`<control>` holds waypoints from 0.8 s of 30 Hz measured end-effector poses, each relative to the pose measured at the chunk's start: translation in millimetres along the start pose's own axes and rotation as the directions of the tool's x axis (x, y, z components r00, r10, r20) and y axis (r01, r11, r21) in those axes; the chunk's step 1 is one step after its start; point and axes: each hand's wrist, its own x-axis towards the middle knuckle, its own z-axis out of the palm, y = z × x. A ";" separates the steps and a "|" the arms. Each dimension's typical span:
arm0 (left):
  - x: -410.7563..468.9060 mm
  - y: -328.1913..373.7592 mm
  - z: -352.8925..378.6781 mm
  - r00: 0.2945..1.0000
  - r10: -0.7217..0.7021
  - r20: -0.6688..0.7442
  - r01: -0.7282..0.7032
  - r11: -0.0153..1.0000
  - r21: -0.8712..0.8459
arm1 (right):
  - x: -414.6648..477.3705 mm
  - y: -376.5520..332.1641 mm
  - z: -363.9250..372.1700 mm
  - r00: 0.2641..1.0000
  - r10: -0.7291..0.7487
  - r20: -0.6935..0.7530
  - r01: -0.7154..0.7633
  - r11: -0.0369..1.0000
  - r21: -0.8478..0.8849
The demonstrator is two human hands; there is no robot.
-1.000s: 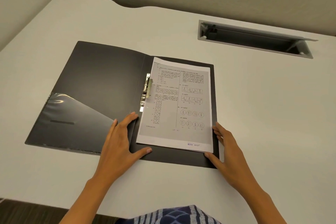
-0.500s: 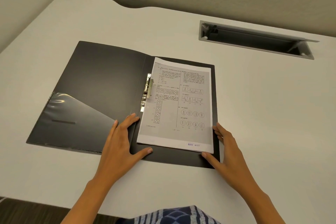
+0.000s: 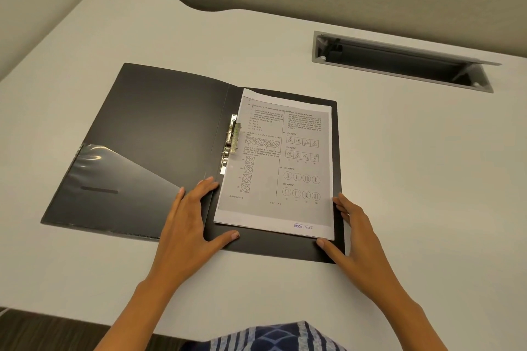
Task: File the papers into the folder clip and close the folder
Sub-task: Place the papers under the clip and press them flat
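A black folder [image 3: 159, 134] lies open flat on the white desk. A stack of printed papers [image 3: 282, 168] rests on its right half, with the left edge under the metal clip [image 3: 232, 138] near the spine. My left hand [image 3: 191, 216] lies flat on the folder by the spine, fingers spread, thumb near the papers' lower left corner. My right hand [image 3: 349, 228] rests at the papers' lower right corner, fingertips touching the stack's right edge and the folder. Neither hand grips anything.
A clear plastic pocket [image 3: 114, 179] covers the lower part of the folder's left cover. A grey cable slot [image 3: 399, 61] with its lid propped open sits in the desk at the back right. Partition walls stand behind and to the left.
Almost nothing has moved. Both hands stay at the bottom of the folder; the view has shifted very slightly.
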 end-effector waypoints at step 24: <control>1.9 6.5 -0.7 0.994 0.064 -0.088 -0.061 0.997 0.036 | 123.2 -57.8 -14.8 0.976 -0.132 -0.174 0.132 0.991 -0.008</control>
